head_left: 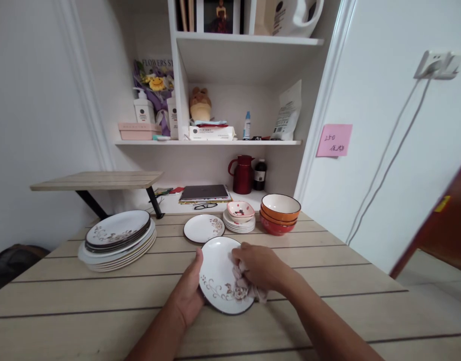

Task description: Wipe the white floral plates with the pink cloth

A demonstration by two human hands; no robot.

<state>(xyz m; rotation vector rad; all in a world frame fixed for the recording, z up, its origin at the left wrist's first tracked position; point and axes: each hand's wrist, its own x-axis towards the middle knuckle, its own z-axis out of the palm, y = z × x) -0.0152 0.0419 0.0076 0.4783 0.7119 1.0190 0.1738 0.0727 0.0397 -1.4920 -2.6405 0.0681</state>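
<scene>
My left hand [190, 288] grips the left edge of a white plate [217, 268] with a dark rim and a brown flower pattern. Its thumb lies along the rim, and the other fingers are hidden beneath. The plate is tilted toward me above the table. My right hand [258, 265] is closed on a crumpled pale cloth [243, 283], pressed against the plate's right side. Just behind, a similar flowered plate [202, 228] lies on the table.
A stack of plates [117, 240] stands at left beside a small raised wooden shelf [98, 180]. Behind the hands are small dishes topped by a pink-rimmed bowl [241, 209], and stacked orange and red bowls [279, 215]. Farther back sit glasses [205, 206], a laptop [203, 192] and a red jug [243, 175].
</scene>
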